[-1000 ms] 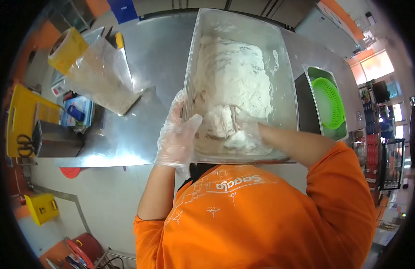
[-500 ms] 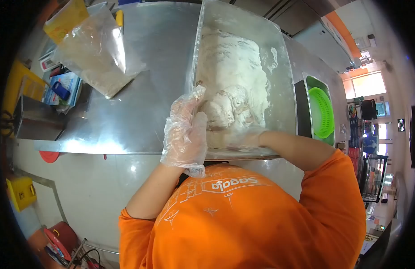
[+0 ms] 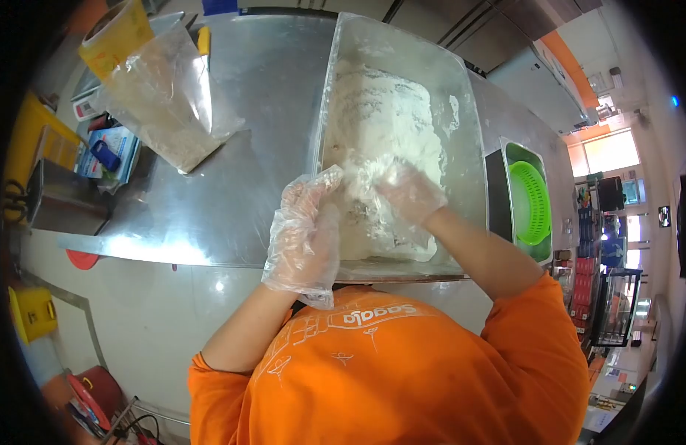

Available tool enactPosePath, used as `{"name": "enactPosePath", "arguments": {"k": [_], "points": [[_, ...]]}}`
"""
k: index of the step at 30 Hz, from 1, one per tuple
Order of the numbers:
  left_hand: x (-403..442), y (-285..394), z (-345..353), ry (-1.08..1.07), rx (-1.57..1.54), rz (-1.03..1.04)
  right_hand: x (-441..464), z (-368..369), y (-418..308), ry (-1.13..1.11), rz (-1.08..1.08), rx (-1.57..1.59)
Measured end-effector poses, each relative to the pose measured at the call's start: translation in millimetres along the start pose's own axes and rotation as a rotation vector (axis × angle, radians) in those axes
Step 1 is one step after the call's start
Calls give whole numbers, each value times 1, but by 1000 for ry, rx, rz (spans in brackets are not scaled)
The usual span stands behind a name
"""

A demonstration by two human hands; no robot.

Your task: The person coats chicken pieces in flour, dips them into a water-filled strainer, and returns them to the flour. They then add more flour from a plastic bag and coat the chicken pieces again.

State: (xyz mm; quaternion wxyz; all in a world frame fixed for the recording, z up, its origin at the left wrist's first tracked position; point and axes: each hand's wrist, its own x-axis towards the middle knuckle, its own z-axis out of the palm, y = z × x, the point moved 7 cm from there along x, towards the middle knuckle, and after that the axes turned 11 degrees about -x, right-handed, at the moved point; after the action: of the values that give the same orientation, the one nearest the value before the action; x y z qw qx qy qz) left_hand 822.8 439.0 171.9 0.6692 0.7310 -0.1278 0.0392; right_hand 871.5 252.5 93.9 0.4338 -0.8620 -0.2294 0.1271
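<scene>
Much powder [image 3: 391, 111] — white — lies beneath the right grip [image 3: 411, 191].

Steel counter [image 3: 272, 96], shiny, glare along near left edge. Left: clear plastic bag [image 3: 165, 100], yellow-handled tool [image 3: 203, 41] just beyond. Centre-right: large rectangular tub [image 3: 461, 152]. Right of tub: metal pan [image 3: 499, 196].

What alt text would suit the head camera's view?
A gloved right hand, blurred, reaches into a tray of white powder; the gloved left hand is at the tray's left side. A clear bag lies left, a green basket right.
</scene>
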Motion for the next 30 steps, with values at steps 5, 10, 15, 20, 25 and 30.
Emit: {"name": "enactPosePath", "arguments": {"k": [5,10,15,20,25,30], "points": [[0,2,1,-1,28,-99,45,48,-61,-585,-19,-1367],[1,8,1,-48,101,-2,-3,23,0,-146,280,72],[-1,-2,2,51,-130,-18,11,-63,-11,-333,488,-1038],[-1,-3,3,-6,-52,-47,84,-2,-8,-511,-81,-1177],[-2,-14,4,92,-206,-136,51,89,-4,-301,-333,-1036],[2,-11,4,68,-142,-88,3,38,-51,-619,82,-790]]}}
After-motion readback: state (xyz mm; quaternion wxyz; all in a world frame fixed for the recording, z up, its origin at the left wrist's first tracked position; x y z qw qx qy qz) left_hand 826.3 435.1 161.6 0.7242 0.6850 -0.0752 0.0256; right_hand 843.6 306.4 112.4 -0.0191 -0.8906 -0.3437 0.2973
